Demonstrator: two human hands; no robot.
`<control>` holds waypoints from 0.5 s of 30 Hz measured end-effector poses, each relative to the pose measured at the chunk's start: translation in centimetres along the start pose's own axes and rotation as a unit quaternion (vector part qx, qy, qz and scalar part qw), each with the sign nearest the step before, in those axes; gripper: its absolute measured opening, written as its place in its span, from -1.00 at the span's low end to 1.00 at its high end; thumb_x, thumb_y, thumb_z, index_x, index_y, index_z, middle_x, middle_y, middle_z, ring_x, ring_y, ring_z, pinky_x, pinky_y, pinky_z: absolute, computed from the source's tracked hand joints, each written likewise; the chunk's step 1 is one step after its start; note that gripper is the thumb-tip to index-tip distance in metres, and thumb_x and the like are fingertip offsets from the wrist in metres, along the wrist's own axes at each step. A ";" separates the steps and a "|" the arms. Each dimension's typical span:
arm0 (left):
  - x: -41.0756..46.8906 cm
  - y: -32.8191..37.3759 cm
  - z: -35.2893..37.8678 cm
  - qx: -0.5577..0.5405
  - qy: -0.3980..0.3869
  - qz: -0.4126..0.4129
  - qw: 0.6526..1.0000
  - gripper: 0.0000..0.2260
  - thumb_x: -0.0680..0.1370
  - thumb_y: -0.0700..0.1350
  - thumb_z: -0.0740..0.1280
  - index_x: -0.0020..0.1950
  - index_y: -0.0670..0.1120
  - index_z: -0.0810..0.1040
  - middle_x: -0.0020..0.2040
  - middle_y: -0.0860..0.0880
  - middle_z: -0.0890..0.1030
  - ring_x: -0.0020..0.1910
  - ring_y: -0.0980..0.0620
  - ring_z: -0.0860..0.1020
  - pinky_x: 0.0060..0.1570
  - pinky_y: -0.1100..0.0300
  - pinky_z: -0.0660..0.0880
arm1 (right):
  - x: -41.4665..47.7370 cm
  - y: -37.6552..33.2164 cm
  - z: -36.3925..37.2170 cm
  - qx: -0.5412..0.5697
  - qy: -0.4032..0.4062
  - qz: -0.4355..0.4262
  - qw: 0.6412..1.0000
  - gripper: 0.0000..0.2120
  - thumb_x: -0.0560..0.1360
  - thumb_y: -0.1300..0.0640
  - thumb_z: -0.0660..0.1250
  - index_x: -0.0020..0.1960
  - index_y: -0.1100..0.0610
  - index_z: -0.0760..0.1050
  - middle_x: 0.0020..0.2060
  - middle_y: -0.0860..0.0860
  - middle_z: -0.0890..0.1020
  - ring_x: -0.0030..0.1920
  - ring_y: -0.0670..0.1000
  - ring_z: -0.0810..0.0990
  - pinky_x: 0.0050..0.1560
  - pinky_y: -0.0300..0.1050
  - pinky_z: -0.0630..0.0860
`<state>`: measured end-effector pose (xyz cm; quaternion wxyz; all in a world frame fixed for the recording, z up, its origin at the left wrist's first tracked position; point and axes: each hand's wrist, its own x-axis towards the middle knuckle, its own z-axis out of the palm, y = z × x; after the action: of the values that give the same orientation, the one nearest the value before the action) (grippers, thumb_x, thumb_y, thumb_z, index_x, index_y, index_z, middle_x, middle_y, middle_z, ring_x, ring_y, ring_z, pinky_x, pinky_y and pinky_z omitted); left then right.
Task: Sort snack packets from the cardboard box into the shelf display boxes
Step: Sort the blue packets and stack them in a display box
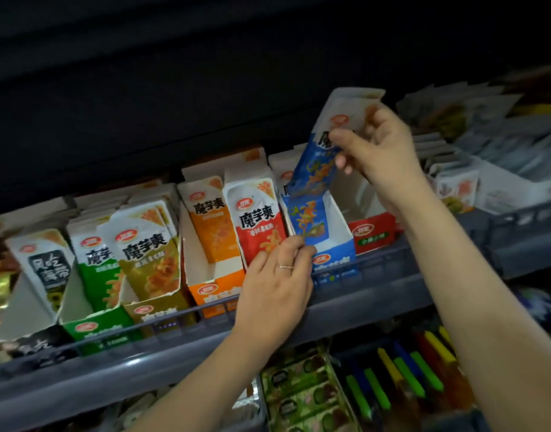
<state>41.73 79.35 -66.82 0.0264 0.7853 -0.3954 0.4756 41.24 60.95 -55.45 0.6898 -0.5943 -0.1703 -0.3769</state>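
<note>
Grey shelf (174, 344) under dim light carries a row of snack display boxes. Right hand (383, 151), arm reaching up from lower right, pinches a blue snack packet (318, 157) between thumb and curled fingers, its lower end tilted into the blue display box (335, 254). Left hand (277, 282), ring on one finger, pinches the bottom edge of a second blue packet (308, 219) standing in that box.

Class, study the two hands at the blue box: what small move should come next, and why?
Probably the right hand should lower its blue packet into the blue box, behind the front packet. The blue packet hangs tilted just above that box and matches its colour. The left hand pinches the front packet's lower edge, and free space shows behind it.
</note>
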 end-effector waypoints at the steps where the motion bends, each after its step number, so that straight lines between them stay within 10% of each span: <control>1: 0.0 0.0 0.0 -0.003 0.004 -0.001 1.000 -0.77 0.50 -0.14 0.18 0.13 -0.11 0.47 0.12 -0.08 0.44 0.00 -0.03 0.44 -0.05 0.11 0.32 | 0.0 0.0 0.1 0.026 -0.004 0.010 1.000 -0.83 0.50 0.31 0.33 -0.04 0.10 0.40 -0.38 -0.11 0.62 -0.53 -0.15 0.48 -0.55 -0.33 0.36; 15: 0.1 -0.1 0.0 -0.021 0.019 -0.006 1.000 -0.76 0.49 -0.17 0.20 0.09 -0.17 0.57 0.06 -0.14 0.55 -0.06 -0.02 0.40 -0.14 0.12 0.32 | 0.4 2.8 0.2 -0.220 -0.104 0.070 0.967 -0.61 0.37 0.32 0.48 -0.05 -0.08 0.40 -0.22 -0.14 0.59 -0.31 -0.29 0.59 -0.28 -0.36 0.52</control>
<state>41.78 79.32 -66.69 0.0532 0.7776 -0.4004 0.4818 43.54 61.05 -57.10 0.5450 -0.7780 -0.1117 -0.2918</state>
